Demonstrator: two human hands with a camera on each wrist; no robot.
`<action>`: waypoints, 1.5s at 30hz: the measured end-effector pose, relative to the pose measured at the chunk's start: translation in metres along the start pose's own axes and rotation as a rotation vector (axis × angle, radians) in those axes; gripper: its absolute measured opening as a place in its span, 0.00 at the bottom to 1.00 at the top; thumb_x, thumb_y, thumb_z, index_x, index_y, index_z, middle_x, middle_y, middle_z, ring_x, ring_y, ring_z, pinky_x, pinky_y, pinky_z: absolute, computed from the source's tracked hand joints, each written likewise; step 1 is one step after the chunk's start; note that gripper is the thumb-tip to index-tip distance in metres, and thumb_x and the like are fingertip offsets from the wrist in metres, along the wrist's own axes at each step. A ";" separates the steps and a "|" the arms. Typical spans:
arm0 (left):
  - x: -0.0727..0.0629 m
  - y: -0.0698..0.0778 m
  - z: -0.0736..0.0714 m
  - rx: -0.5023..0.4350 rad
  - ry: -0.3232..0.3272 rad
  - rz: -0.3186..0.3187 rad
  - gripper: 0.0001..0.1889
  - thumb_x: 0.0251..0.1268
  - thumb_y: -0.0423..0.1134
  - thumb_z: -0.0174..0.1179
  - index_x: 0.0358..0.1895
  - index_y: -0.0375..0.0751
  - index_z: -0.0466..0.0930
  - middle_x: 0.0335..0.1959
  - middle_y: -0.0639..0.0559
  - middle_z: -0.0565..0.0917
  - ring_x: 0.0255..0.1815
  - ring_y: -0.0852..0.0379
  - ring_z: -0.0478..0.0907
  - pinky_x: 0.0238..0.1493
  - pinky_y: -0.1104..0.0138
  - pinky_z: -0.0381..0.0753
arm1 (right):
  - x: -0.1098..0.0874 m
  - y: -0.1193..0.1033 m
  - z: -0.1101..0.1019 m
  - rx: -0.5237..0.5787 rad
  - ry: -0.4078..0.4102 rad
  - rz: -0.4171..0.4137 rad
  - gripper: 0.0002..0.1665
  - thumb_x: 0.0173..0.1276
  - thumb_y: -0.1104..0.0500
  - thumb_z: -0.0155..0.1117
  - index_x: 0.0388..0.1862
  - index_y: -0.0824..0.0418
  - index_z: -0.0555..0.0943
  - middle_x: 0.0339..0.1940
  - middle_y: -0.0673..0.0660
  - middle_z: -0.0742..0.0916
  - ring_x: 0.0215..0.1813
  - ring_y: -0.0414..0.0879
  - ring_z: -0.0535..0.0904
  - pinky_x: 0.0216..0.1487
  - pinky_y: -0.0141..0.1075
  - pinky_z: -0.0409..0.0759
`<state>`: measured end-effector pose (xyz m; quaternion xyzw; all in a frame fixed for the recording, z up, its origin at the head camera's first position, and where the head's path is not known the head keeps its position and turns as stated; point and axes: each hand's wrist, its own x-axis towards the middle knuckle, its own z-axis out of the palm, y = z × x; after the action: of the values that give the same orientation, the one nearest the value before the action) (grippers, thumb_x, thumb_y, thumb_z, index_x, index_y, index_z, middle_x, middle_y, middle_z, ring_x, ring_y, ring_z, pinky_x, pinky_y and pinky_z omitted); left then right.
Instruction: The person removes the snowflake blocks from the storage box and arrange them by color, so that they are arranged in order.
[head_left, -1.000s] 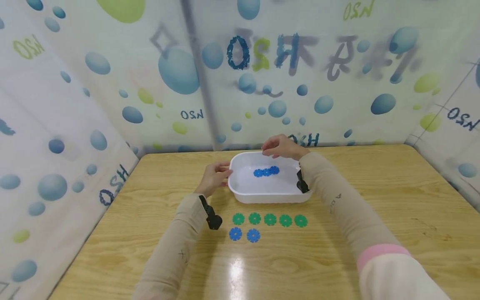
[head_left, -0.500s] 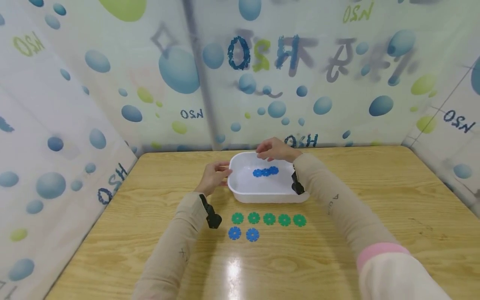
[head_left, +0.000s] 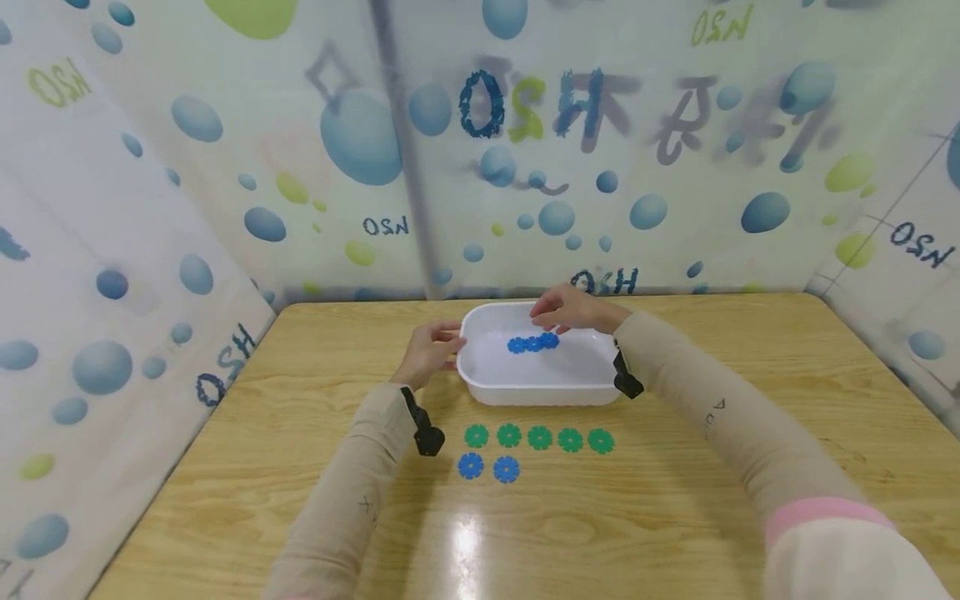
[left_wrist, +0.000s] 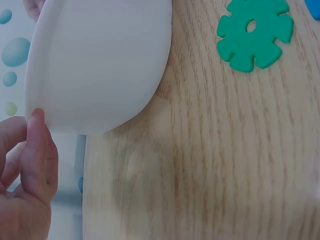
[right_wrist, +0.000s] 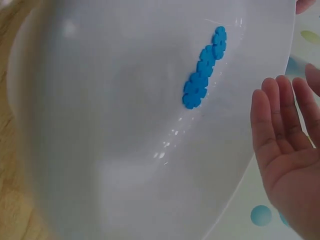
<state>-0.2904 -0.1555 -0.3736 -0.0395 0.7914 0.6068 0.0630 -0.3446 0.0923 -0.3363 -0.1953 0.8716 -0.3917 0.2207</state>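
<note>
A white oval plastic tub (head_left: 540, 397) stands on the table. My left hand (head_left: 426, 354) holds its left end, with the thumb (left_wrist: 36, 150) at the rim. Several blue snowflake discs (head_left: 533, 344) lie overlapping in a row on the tub floor. Above the tub's back right part is my right hand (head_left: 573, 310). In the right wrist view, its fingers (right_wrist: 272, 112) are nearly straight and apart from the discs, with nothing seen in them. In front of the tub lies a row of green snowflake discs (head_left: 540, 437), and nearer me two blue discs (head_left: 489, 468).
The wooden table (head_left: 712, 517) runs back to a patterned curtain (head_left: 637, 150). Another curtain (head_left: 105, 275) borders the left side. Both wrists carry black straps with small mounts, the left mount (head_left: 429, 440) close to the left end of the green row.
My right hand shifted slightly left, then right and lower over the tub. The left hand keeps its place at the rim. The discs have not moved.
</note>
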 end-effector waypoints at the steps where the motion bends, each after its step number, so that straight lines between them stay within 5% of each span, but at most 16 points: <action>1: 0.000 0.000 0.000 0.003 0.002 0.005 0.19 0.60 0.31 0.55 0.55 0.35 0.70 0.46 0.37 0.73 0.42 0.42 0.76 0.29 0.66 0.81 | -0.001 0.003 0.000 -0.001 -0.006 0.009 0.21 0.64 0.56 0.56 0.52 0.67 0.73 0.46 0.62 0.79 0.46 0.53 0.74 0.46 0.37 0.77; 8: 0.000 0.000 -0.001 0.006 0.007 0.009 0.18 0.59 0.30 0.55 0.55 0.34 0.70 0.45 0.37 0.73 0.41 0.42 0.77 0.27 0.67 0.81 | -0.005 0.018 0.005 0.036 -0.032 0.027 0.21 0.64 0.57 0.56 0.53 0.68 0.71 0.48 0.62 0.78 0.49 0.54 0.73 0.49 0.39 0.75; 18: 0.002 -0.002 0.001 0.004 0.003 -0.002 0.18 0.59 0.30 0.55 0.55 0.35 0.71 0.45 0.37 0.74 0.40 0.42 0.77 0.27 0.67 0.81 | 0.002 0.036 0.021 0.026 0.084 0.042 0.19 0.62 0.61 0.57 0.52 0.67 0.71 0.48 0.62 0.77 0.45 0.51 0.73 0.45 0.38 0.76; 24: 0.002 -0.001 0.001 -0.010 -0.002 -0.008 0.19 0.60 0.31 0.55 0.55 0.35 0.70 0.45 0.37 0.73 0.42 0.41 0.76 0.28 0.67 0.81 | 0.005 0.041 0.026 -0.031 0.144 0.059 0.21 0.62 0.62 0.58 0.54 0.66 0.72 0.50 0.62 0.77 0.49 0.52 0.71 0.53 0.41 0.72; 33: 0.001 0.000 0.002 0.003 0.008 -0.006 0.18 0.59 0.30 0.55 0.54 0.35 0.71 0.45 0.38 0.74 0.42 0.41 0.76 0.28 0.66 0.81 | 0.005 0.041 0.026 -0.047 0.091 0.045 0.24 0.60 0.63 0.59 0.56 0.67 0.70 0.55 0.63 0.75 0.56 0.55 0.68 0.59 0.45 0.66; 45: 0.000 0.001 0.001 0.038 0.002 0.004 0.18 0.60 0.32 0.55 0.54 0.35 0.71 0.46 0.38 0.73 0.40 0.44 0.77 0.29 0.65 0.81 | 0.004 0.041 0.030 -0.086 0.039 0.003 0.22 0.58 0.65 0.61 0.53 0.69 0.72 0.51 0.63 0.77 0.53 0.53 0.71 0.56 0.42 0.69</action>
<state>-0.2906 -0.1543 -0.3730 -0.0373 0.8029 0.5917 0.0618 -0.3389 0.0976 -0.3869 -0.1955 0.8920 -0.3574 0.1958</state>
